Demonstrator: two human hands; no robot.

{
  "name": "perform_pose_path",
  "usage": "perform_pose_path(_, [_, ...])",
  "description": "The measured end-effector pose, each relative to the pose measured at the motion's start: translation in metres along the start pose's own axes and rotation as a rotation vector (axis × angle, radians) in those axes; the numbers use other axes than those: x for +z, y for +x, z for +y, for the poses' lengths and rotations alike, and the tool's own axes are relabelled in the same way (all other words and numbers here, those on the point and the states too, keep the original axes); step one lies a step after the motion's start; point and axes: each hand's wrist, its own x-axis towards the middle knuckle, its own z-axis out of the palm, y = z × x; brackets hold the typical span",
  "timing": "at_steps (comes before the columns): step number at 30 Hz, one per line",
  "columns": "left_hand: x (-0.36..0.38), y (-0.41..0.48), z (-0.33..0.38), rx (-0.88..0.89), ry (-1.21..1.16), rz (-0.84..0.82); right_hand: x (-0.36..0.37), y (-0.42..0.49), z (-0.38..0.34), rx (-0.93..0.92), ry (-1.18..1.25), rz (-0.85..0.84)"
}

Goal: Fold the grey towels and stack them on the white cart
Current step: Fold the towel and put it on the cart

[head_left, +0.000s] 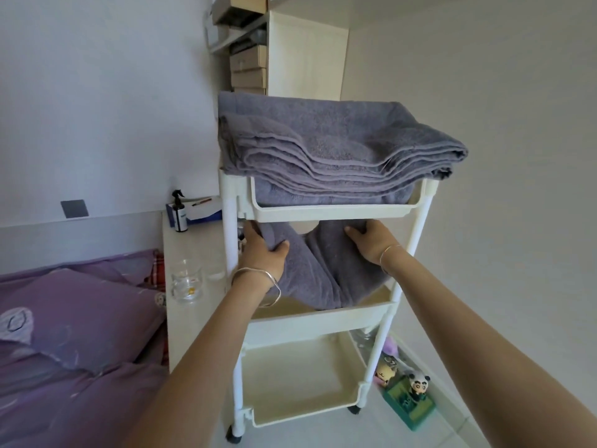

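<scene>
A white three-tier cart point(326, 214) stands in front of me. Its top tray carries a stack of folded grey towels point(336, 143) that overhang the rim. On the middle tray lies another grey towel point(319, 270), sagging in the middle and hanging over the front edge. My left hand point(263, 253) grips that towel's left end, thumb curled over the cloth. My right hand point(371, 242) grips its right end under the top tray. The bottom tray point(297, 383) holds nothing I can see.
A bedside table point(184, 318) stands left of the cart with a spray bottle point(180, 211), a tissue box and a glass jar point(187, 281). A bed with purple bedding point(74, 334) fills the lower left. Toy figures point(408, 392) sit on the floor at the right.
</scene>
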Motion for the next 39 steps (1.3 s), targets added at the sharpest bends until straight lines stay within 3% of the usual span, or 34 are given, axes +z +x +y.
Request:
perform_pose_path(6, [0.0, -0.007, 0.004, -0.009, 0.157, 0.021, 0.004, 0.004, 0.01, 0.051, -0.066, -0.113])
perform_pose_path(8, [0.002, -0.013, 0.002, 0.001, 0.359, 0.075, 0.008, 0.0, 0.013, 0.054, -0.152, -0.135])
perform_pose_path(10, [0.006, -0.019, -0.003, 0.117, 0.713, 0.136, 0.011, -0.011, 0.011, -0.073, -0.334, -0.026])
perform_pose_path(12, [0.012, -0.021, -0.01, 0.324, 0.899, 0.095, 0.015, -0.023, 0.009, -0.336, -0.421, 0.116])
perform_pose_path(15, [0.02, -0.021, -0.023, 0.414, 0.925, -0.178, 0.027, -0.039, 0.014, -0.491, -0.403, 0.01])
perform_pose_path(18, [0.019, -0.022, -0.043, 0.209, 0.961, -0.38, 0.035, -0.049, 0.031, -0.346, -0.549, -0.147])
perform_pose_path(22, [0.02, -0.021, -0.057, 0.109, 0.904, -0.378, 0.031, -0.052, 0.035, -0.254, -0.514, -0.159])
perform_pose_path(28, [0.02, -0.023, -0.052, 0.0, 0.948, -0.382, 0.03, -0.066, 0.022, -0.133, -0.51, -0.471])
perform_pose_path(32, [0.021, -0.023, -0.054, 0.005, 0.962, -0.368, 0.038, -0.062, 0.032, -0.206, -0.642, -0.471])
perform_pose_path(36, [0.022, -0.024, -0.054, 0.023, 0.97, -0.38, 0.048, -0.063, 0.028, -0.335, -0.608, -0.21])
perform_pose_path(39, [0.021, -0.024, -0.054, 0.011, 0.943, -0.38, 0.047, -0.056, 0.028, -0.26, -0.609, -0.282])
